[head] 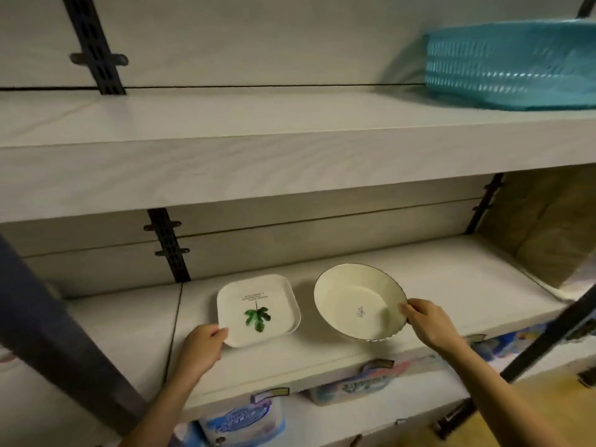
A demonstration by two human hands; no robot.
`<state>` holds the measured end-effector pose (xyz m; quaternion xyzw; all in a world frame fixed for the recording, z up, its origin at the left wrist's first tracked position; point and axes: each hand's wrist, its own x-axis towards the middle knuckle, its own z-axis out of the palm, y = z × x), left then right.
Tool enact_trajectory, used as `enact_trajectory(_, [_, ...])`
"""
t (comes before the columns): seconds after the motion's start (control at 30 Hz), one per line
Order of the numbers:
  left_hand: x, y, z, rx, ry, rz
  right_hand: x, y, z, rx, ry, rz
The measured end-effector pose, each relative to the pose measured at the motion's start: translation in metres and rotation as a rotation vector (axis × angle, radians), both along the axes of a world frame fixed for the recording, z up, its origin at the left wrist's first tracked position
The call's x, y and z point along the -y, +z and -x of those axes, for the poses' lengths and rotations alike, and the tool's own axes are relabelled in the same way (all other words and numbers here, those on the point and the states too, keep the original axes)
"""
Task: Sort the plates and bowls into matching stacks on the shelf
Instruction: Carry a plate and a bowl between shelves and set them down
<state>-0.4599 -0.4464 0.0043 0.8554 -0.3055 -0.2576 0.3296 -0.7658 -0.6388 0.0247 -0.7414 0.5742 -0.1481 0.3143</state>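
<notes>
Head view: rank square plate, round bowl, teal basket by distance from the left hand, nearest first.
1. Square plate: held at its corner by the left hand.
2. Round bowl: same shelf, to the right.
3. Teal basket: upper shelf, far right.

A white-covered middle shelf board (435, 285) on dark slotted metal uprights (168, 245) carries two pieces of crockery near its front edge. At left sits a white square plate with rounded corners and a green leaf print (258, 306); just right of it, apart from it, is a round cream bowl with a thin dark rim and a scalloped outer wall (354, 301), though whether it rests flat is unclear. A brown cardboard-like piece (541, 227) stands at the shelf's far right end. On the white upper shelf board (225, 124), a turquoise woven-pattern plastic basket (509, 66) sits at far right.
</notes>
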Motion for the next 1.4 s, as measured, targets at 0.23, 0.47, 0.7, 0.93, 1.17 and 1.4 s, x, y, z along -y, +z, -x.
enact_trajectory(0.23, [0.042, -0.014, -0.025, 0.01, 0.106, -0.171, 0.049, -0.015, -0.015, -0.058, 0.107, -0.003])
enact_trajectory(0.47, [0.056, -0.026, -0.04, -0.02, 0.132, -0.28, 0.076, -0.031, -0.03, -0.101, 0.151, -0.045])
enact_trajectory(0.7, [0.054, -0.031, -0.03, 0.094, 0.158, -0.349, 0.105, -0.042, -0.065, -0.154, 0.213, -0.077])
enact_trajectory(0.93, [0.034, -0.018, -0.008, 0.285, -0.029, -0.284, 0.117, -0.057, -0.086, -0.25, 0.22, -0.143])
enact_trajectory(1.17, [0.018, -0.004, 0.01, 0.363, -0.093, -0.139, 0.108, -0.03, -0.08, -0.365, 0.24, 0.018])
enact_trajectory(1.4, [-0.008, 0.017, 0.038, 0.38, -0.137, -0.109, 0.054, 0.019, -0.075, -0.377, 0.689, 0.34])
